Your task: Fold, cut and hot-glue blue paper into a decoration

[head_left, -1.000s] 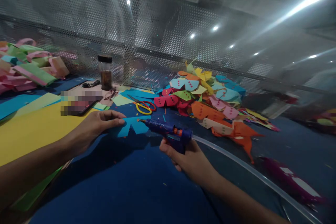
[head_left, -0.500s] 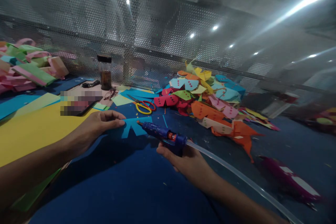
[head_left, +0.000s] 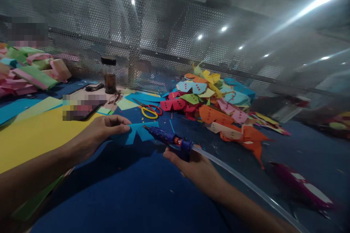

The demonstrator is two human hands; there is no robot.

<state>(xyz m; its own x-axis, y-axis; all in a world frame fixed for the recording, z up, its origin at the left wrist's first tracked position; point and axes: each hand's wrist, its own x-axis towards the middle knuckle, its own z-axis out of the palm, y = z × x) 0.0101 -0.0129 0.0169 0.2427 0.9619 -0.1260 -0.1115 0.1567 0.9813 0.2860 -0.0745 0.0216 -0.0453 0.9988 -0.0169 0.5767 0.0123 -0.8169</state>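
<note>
A blue paper piece with a notch in its lower edge is pinched at its left end between the thumb and fingers of my left hand. My right hand is wrapped round a dark blue glue gun, whose nozzle points left at the paper's upper part. A long clear glue stick runs out of the gun's back toward the lower right. Whether the nozzle touches the paper, I cannot tell. Beyond the paper lie scissors with yellow and red handles.
Folded coloured paper shapes are heaped at right of centre, and more paper at far left. A yellow sheet, a phone and a dark-lidded jar stand or lie on the left. A purple case is at lower right.
The glue gun has shifted very slightly left, while my left hand keeps its place on the blue paper. A blurred-out head shape has appeared behind the far-left pile.
</note>
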